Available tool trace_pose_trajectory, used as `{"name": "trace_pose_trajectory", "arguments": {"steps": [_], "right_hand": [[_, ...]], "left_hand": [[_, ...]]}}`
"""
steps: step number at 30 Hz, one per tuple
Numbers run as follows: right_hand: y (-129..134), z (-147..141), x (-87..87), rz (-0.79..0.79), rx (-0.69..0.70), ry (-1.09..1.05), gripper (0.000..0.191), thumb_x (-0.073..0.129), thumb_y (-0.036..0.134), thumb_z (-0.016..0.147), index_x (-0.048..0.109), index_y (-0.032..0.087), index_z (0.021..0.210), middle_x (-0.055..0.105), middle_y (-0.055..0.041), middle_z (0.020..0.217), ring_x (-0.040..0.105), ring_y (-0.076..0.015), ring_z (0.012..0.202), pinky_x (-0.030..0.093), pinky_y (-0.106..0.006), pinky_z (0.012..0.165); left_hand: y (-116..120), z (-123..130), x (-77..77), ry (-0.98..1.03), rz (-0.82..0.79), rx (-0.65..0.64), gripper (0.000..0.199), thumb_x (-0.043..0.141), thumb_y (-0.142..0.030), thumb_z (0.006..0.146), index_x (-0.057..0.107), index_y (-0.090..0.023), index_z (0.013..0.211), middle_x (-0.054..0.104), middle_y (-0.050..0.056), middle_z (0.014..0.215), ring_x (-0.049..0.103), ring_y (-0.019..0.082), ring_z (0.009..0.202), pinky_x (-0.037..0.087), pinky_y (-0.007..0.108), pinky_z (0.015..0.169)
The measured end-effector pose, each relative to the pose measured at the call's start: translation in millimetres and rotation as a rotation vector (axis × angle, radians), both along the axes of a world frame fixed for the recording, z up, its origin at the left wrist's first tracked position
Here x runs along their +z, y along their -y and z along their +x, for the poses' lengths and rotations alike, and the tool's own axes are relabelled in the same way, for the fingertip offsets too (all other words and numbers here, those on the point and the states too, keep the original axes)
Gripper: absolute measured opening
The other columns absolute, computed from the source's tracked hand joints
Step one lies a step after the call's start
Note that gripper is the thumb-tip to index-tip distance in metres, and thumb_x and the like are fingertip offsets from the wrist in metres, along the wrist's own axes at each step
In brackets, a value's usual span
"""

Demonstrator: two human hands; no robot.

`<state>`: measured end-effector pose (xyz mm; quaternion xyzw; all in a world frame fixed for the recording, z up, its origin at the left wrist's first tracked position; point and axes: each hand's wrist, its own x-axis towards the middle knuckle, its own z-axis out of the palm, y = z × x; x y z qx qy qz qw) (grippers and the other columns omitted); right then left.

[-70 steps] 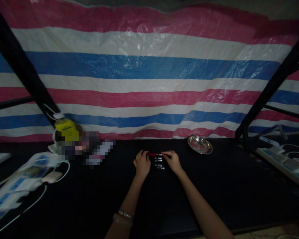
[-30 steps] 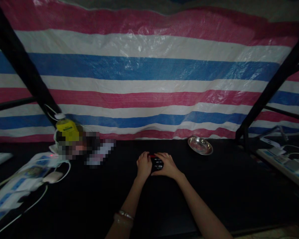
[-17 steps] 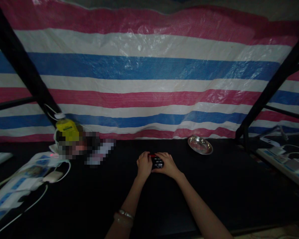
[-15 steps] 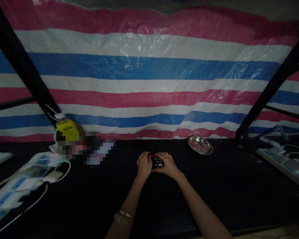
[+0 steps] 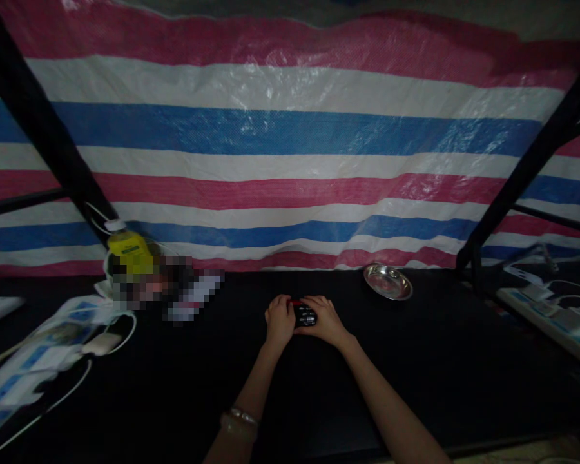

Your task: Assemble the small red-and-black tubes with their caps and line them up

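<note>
A small black object [image 5: 305,314] with a red part at its top and rows of shiny marks lies between my two hands on the black tabletop [image 5: 444,361]. My left hand [image 5: 280,320] has its fingers wrapped round the left side of it. From the right, my right hand [image 5: 323,320] grips the other side, fingers over the far edge and thumb along the near edge. Bracelets circle my left wrist. The ends of the object are hidden by my fingers.
A shiny metal dish [image 5: 388,282] stands at the back right. On the left are a yellow bottle [image 5: 129,250], blurred-out items and a power strip [image 5: 33,361] with white cables. Another power strip [image 5: 555,322] lies at the right. Black posts and a striped sheet [image 5: 290,135] stand behind.
</note>
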<state>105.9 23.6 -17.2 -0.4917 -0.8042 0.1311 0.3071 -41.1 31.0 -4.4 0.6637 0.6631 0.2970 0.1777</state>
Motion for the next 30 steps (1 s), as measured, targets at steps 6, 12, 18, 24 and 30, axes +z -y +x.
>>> {"name": "trace_pose_trajectory", "arguments": {"steps": [6, 12, 18, 24, 30], "right_hand": [[-1.1, -0.2, -1.5, -0.004, -0.006, 0.006, 0.074, 0.073, 0.056, 0.055, 0.053, 0.028, 0.120, 0.056, -0.0072, 0.121, 0.047, -0.0263, 0.111, 0.035, -0.041, 0.091], [1.1, -0.6, 1.3, -0.015, -0.003, -0.009, 0.073, 0.073, 0.055, 0.056, 0.053, 0.026, 0.120, 0.056, -0.0075, 0.122, 0.047, -0.0270, 0.112, 0.034, -0.040, 0.091], [1.8, -0.9, 1.8, -0.011, -0.004, 0.001, 0.070, 0.071, 0.055, 0.059, 0.053, 0.026, 0.120, 0.056, -0.0076, 0.121, 0.046, -0.0264, 0.112, 0.034, -0.040, 0.091], [2.7, -1.2, 2.8, -0.012, -0.010, 0.007, 0.069, 0.071, 0.053, 0.060, 0.052, 0.027, 0.121, 0.056, -0.0077, 0.122, 0.046, -0.0268, 0.111, 0.034, -0.041, 0.091], [0.7, -0.4, -0.6, 0.026, -0.001, -0.056, 0.075, 0.074, 0.054, 0.056, 0.052, 0.024, 0.121, 0.057, -0.0086, 0.119, 0.048, -0.0267, 0.109, 0.036, -0.041, 0.091]], "left_hand": [[0.0, 0.1, 0.1, -0.012, -0.003, 0.000, 0.028, 0.037, -0.016, 0.086, 0.057, -0.017, 0.105, 0.056, 0.009, 0.118, 0.048, 0.021, 0.112, 0.035, 0.037, 0.094], [-0.4, -0.4, -1.4, -0.013, 0.007, -0.007, 0.026, 0.039, -0.017, 0.085, 0.057, -0.016, 0.104, 0.056, 0.009, 0.117, 0.048, 0.021, 0.112, 0.035, 0.036, 0.094], [0.5, -0.4, 0.2, -0.009, -0.001, -0.005, 0.027, 0.038, -0.017, 0.086, 0.056, -0.015, 0.106, 0.056, 0.009, 0.118, 0.047, 0.021, 0.113, 0.034, 0.036, 0.095], [-0.8, -0.8, -3.3, 0.011, 0.015, -0.004, 0.026, 0.038, -0.016, 0.085, 0.057, -0.016, 0.104, 0.056, 0.010, 0.118, 0.047, 0.021, 0.113, 0.035, 0.037, 0.095], [-8.8, -3.8, -13.1, 0.156, 0.167, 0.049, 0.024, 0.040, -0.018, 0.082, 0.059, -0.016, 0.097, 0.061, 0.011, 0.104, 0.055, 0.023, 0.100, 0.041, 0.038, 0.088]]}}
